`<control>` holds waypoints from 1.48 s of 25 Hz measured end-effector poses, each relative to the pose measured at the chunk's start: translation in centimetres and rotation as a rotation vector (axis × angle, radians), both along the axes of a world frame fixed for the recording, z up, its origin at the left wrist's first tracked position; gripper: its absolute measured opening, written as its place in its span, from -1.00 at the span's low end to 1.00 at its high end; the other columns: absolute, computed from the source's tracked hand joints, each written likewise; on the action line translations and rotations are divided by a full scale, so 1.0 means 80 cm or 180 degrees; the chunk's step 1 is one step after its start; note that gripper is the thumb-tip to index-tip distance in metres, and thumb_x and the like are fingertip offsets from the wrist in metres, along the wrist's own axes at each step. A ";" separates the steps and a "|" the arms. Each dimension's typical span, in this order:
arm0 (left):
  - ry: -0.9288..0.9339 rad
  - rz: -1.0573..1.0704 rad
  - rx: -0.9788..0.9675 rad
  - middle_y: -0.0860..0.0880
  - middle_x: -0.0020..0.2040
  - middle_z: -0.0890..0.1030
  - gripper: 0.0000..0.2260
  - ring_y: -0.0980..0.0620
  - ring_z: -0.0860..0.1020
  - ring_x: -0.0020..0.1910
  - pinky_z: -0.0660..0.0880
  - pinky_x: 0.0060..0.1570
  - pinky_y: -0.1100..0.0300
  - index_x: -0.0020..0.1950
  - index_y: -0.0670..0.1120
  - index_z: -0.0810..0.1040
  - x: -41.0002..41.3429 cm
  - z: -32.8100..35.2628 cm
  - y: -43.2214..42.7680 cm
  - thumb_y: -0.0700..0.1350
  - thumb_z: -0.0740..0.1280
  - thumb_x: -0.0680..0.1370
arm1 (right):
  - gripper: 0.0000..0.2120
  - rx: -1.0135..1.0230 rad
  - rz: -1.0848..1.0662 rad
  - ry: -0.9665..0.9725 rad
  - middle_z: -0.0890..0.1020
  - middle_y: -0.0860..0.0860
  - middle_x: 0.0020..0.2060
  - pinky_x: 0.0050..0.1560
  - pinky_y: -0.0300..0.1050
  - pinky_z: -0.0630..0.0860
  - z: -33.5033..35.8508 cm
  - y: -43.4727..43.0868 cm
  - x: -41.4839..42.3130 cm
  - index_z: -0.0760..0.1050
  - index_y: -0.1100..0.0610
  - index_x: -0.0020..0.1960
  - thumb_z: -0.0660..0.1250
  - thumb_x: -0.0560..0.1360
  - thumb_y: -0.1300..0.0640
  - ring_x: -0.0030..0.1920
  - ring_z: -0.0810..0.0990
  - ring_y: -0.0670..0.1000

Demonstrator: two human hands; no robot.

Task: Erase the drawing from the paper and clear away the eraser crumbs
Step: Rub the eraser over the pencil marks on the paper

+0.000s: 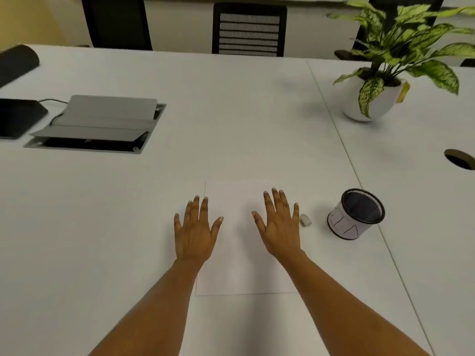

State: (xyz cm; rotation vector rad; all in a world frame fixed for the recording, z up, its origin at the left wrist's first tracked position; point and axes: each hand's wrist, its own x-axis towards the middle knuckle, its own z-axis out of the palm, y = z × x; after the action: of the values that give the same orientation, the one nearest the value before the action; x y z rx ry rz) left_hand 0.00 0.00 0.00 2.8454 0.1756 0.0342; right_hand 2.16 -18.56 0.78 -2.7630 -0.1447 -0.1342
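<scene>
**Paper (241, 253) lies flat under two open hands**

The white sheet is on the white table (231, 111), right in front of the person. It looks plain white.

The left hand (195, 232) is flat with its fingers straight and spread. It sits over the left edge of the sheet and holds nothing. The right hand (280, 227) is flat and spread too, over the right side of the sheet, and it also holds nothing. I cannot tell if the palms press down or just float above it.

A small white eraser (305, 220) lies on the table just beside the right hand's little finger.

Near the eraser stands a round black mesh cup (356, 214). It has white paper wrapped round it with black lines drawn on. It is dark inside, so I cannot tell what is in it.

Far back on the right is a white pot (370, 104) with a leafy green plant (411, 39) growing in it.

On the left, a cable box (97, 124) is set into the table. Its grey lid is up, and a dark cord runs into it.
</scene>
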 end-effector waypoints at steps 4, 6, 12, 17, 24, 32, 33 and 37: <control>-0.0101 -0.0141 0.0129 -0.16 0.42 0.33 -0.30 -0.14 0.29 0.40 0.15 0.32 -0.17 0.42 -0.14 0.29 -0.019 -0.053 0.007 0.28 -0.25 0.55 | -0.12 -0.0218 0.0054 0.0068 0.06 0.05 0.50 0.41 0.07 -0.25 -0.035 -0.006 -0.007 0.00 0.06 0.48 -0.52 0.34 -0.36 0.51 -0.05 0.03; -0.0234 -0.0205 0.0146 -0.13 0.45 0.27 -0.31 -0.09 0.20 0.43 0.08 0.34 -0.12 0.44 -0.14 0.25 -0.024 -0.069 0.006 0.28 -0.25 0.55 | -0.13 -0.0247 0.0127 0.0109 0.04 0.04 0.51 0.41 0.06 -0.27 -0.047 -0.006 -0.009 -0.03 0.06 0.48 -0.53 0.34 -0.36 0.51 -0.06 0.03; -0.0268 -0.0082 0.0162 -0.10 0.45 0.27 -0.32 0.00 0.11 0.42 0.04 0.38 -0.10 0.44 -0.15 0.22 -0.033 -0.080 -0.002 0.25 -0.27 0.56 | -0.15 -0.0260 0.0211 0.0322 0.11 0.08 0.49 0.43 0.09 -0.21 -0.070 -0.008 -0.018 0.05 0.13 0.47 -0.48 0.40 -0.33 0.50 0.01 0.05; -0.0196 -0.0059 0.0287 -0.10 0.42 0.33 -0.38 -0.01 0.21 0.40 -0.07 0.37 0.01 0.42 -0.16 0.27 -0.033 -0.078 -0.002 0.20 -0.22 0.59 | -0.56 -0.0290 -0.0770 0.0030 0.24 0.18 0.44 0.38 0.32 0.02 -0.058 -0.048 0.012 0.30 0.15 0.36 -0.01 0.58 -0.04 0.47 0.11 0.18; -0.0305 -0.0021 0.0409 -0.10 0.39 0.38 -0.45 -0.07 0.34 0.37 0.13 0.39 -0.08 0.40 -0.15 0.31 -0.033 -0.078 -0.005 0.11 -0.20 0.61 | -0.68 0.0515 -0.1078 0.0035 0.48 0.22 0.21 0.16 0.05 0.38 -0.060 -0.071 0.015 0.43 0.24 0.24 0.11 0.52 0.38 0.24 0.35 0.19; -0.0440 -0.0051 0.0451 -0.12 0.41 0.35 -0.55 -0.10 0.31 0.39 -0.05 0.38 -0.01 0.41 -0.17 0.29 -0.034 -0.085 -0.005 -0.05 -0.09 0.59 | -0.91 0.2975 -0.0826 0.0709 0.59 0.05 -0.16 -0.26 -0.38 0.51 -0.019 0.016 -0.004 0.46 0.16 0.01 0.25 0.51 0.21 -0.22 0.57 -0.01; -0.0475 -0.0049 0.0467 -0.13 0.40 0.36 -0.55 -0.10 0.31 0.39 -0.06 0.38 0.00 0.41 -0.18 0.30 -0.034 -0.085 -0.005 -0.07 -0.05 0.57 | -0.92 0.3243 -0.0849 0.0967 0.60 0.06 -0.17 -0.27 -0.36 0.54 -0.021 0.027 -0.008 0.49 0.17 -0.02 0.23 0.52 0.22 -0.21 0.59 0.00; -0.0526 -0.0026 0.0475 -0.15 0.38 0.39 -0.55 -0.11 0.33 0.37 -0.07 0.38 0.01 0.39 -0.19 0.33 -0.034 -0.087 -0.005 -0.10 -0.02 0.53 | -0.83 0.2949 -0.0583 0.1204 0.59 -0.01 -0.10 -0.16 -0.48 0.50 -0.033 0.056 -0.025 0.55 0.15 0.06 0.31 0.49 0.16 -0.13 0.60 -0.06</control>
State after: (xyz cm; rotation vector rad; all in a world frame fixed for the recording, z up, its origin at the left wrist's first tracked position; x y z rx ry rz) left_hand -2.70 -0.39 -6.95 2.9734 0.1309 0.2913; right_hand 0.18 -14.11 -1.89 -1.8244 0.2216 0.2248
